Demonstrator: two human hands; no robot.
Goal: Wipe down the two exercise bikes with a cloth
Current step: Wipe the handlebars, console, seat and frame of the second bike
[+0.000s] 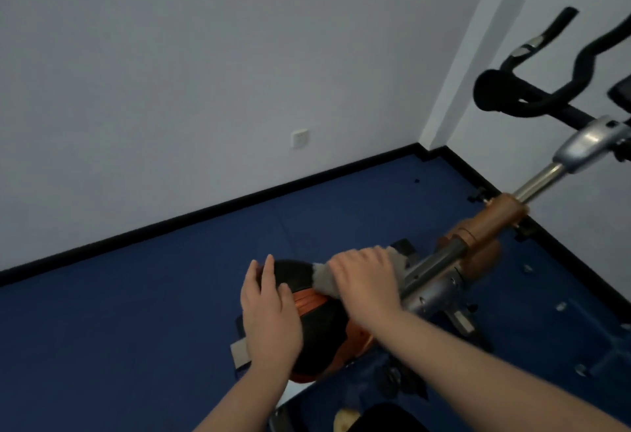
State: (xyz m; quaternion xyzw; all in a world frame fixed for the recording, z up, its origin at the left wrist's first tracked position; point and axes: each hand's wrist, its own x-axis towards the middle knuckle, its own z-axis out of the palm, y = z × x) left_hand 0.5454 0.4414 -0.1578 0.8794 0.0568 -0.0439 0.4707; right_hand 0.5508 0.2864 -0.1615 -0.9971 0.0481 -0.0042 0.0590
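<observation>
One bike (485, 226), one grey cloth (322, 278). Right hand (367, 281) fingers clamped on cloth; left hand (269, 308) fingers straight against saddle (293, 274).

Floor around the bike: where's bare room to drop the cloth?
Open blue floor lies left of the saddle, out to the black skirting. Right of the frame it is crowded with metal base bars. The cloth is under the right hand.
</observation>
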